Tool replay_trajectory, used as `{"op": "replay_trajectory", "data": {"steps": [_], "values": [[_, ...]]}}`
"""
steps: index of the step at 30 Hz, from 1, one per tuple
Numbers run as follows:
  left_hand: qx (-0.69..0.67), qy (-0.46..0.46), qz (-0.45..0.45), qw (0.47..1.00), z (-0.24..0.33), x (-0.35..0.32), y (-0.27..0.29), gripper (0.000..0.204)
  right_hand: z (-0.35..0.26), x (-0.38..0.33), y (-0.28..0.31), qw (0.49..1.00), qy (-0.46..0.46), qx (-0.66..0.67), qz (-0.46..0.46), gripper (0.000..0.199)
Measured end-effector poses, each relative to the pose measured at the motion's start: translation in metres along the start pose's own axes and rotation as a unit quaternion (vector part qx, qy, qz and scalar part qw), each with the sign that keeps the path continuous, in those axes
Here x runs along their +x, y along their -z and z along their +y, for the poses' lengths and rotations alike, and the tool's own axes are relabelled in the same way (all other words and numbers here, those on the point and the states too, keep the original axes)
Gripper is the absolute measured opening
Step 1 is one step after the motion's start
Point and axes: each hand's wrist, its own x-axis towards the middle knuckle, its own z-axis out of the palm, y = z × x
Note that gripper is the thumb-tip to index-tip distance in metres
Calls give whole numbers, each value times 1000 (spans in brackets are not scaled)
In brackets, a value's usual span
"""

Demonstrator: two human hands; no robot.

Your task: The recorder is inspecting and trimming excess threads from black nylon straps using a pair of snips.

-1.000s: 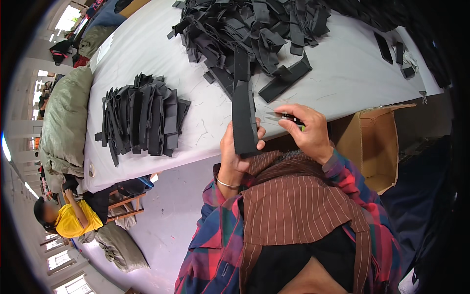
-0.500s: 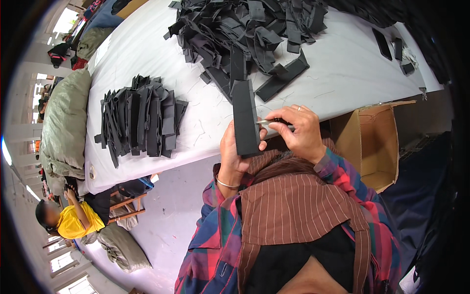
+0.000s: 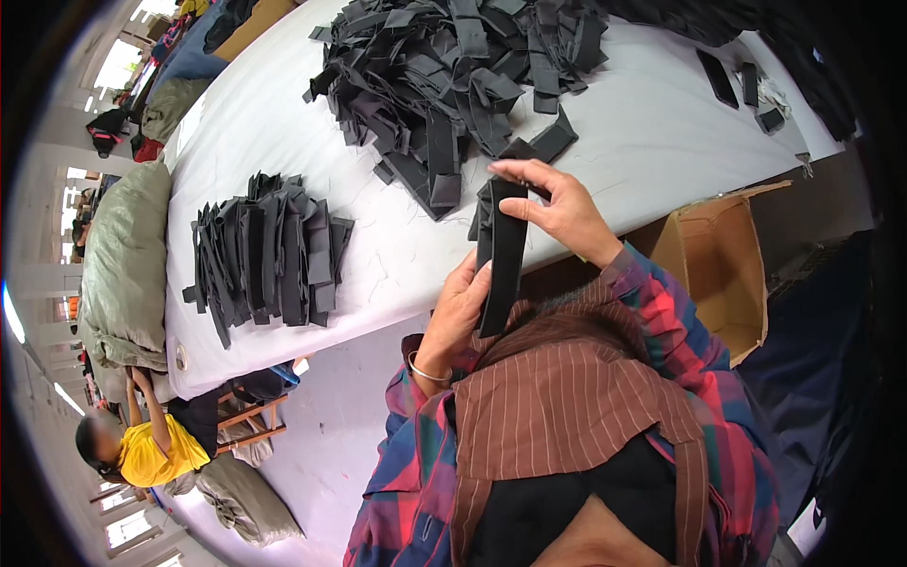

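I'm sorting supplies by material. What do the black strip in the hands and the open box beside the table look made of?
Black strip: seemingly woven fabric or elastic, matte; it hangs limp between left hand and right hand. Box: plain brown cardboard, dull, with open, slightly bent flaps.

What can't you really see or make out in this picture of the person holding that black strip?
All in the head view:
- Lower end of the black strip: covered by the left hand.
- Right hand palm: faces away.
- Cardboard box contents: its inside is in shadow.
- Small dark pieces at the table's far corner: too small to identify.
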Motion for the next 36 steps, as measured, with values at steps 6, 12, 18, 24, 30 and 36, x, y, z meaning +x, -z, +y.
{"op": "replay_trajectory", "data": {"steps": [6, 12, 18, 24, 30, 36], "values": [[-153, 23, 85, 984, 13, 5, 1, 47, -6, -4, 2, 996, -57, 69, 22, 15], [-276, -25, 50, 960, 0, 8, 16, 36, -33, -18, -8, 994, 65, 13, -88, 41], [-232, -27, 168, 958, -4, 11, 4, 37, -29, -41, -35, 982, 79, -153, -83, 45], [-200, -58, 47, 977, 4, 6, -5, 41, -20, -31, -29, 994, 59, -94, 15, 9], [-68, -7, 27, 997, 4, -1, -2, 32, -20, -26, -28, 994, -7, -52, 93, 11], [-145, 48, 94, 984, 28, -7, -5, 24, -24, -31, -38, 984, 86, -139, 67, 9]]}}
